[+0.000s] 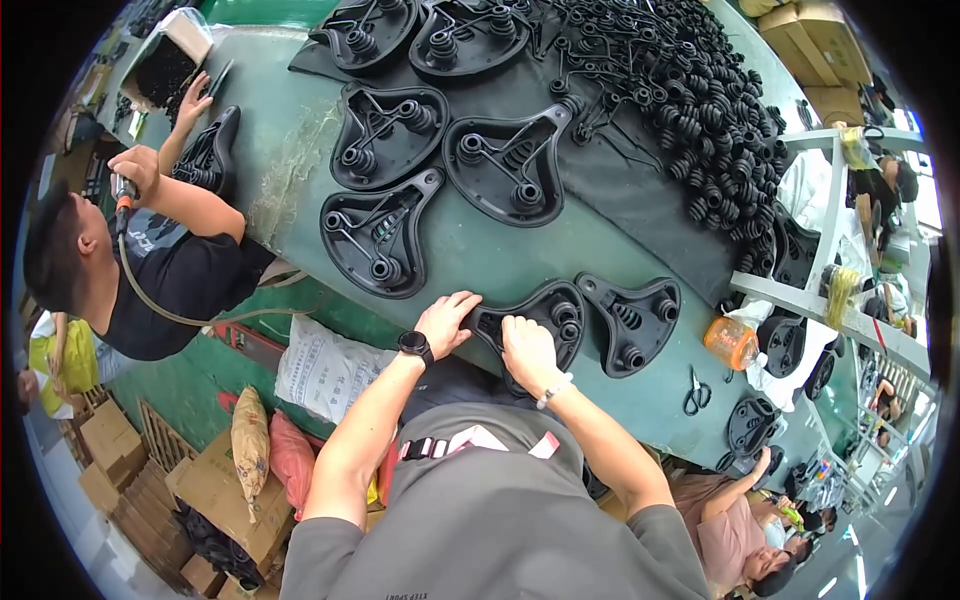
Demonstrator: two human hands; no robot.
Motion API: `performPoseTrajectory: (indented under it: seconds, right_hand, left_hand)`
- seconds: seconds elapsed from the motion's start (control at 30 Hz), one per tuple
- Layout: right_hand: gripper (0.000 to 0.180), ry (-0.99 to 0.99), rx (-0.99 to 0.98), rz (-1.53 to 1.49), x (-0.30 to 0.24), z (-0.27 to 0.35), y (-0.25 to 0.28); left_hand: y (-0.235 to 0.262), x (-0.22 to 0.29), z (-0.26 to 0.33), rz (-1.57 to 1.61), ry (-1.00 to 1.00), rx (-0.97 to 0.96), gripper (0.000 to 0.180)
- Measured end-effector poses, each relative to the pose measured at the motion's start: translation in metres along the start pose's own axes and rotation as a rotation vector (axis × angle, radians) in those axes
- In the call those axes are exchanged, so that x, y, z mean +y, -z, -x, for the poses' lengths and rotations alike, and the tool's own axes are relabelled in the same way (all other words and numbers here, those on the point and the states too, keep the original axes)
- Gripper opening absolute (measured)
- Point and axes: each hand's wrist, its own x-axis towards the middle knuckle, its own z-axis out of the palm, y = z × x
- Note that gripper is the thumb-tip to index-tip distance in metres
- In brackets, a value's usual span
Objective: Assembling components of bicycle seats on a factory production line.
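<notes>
An upturned black bicycle saddle (565, 308) lies at the near edge of the green table, coil springs showing at its wide end. My left hand (446, 325), with a dark watch on the wrist, closes at the saddle's narrow nose. Over its middle, my right hand (528, 350) is curled into a fist-like grip; what lies inside those fingers is hidden. Close by on the right rests another upturned saddle (640, 318). Beyond my left hand lies a saddle (345, 225) fitted with a wire frame and springs.
Several more saddles (510, 165) lie farther back. A big heap of black coil springs (710, 120) covers the far right on a dark sheet. Scissors (697, 392) and an orange bottle (732, 343) stand right. A co-worker (170, 260) at left holds a power tool (124, 200).
</notes>
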Motion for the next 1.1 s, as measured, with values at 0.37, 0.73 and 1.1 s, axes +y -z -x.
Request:
performPoseTrajectory:
  seconds: [0.37,0.73,1.1]
  right_hand:
    - [0.043,0.082,0.055,-0.015,-0.005,-0.009,0.028]
    - [0.103,-0.839,-0.168,-0.92,0.022,0.118,-0.008]
    - [0.087,-0.792,-0.262,-1.068,0.052,0.109,-0.008]
  left_hand:
    - [-0.006,0.002,-0.003,-0.039,-0.001,-0.057,0.078]
    - [-0.053,0.148,-0.078,-0.049,-0.001,0.118,0.08]
    - [-0.082,0.158,-0.105,-0.25,0.076,0.229,0.049]
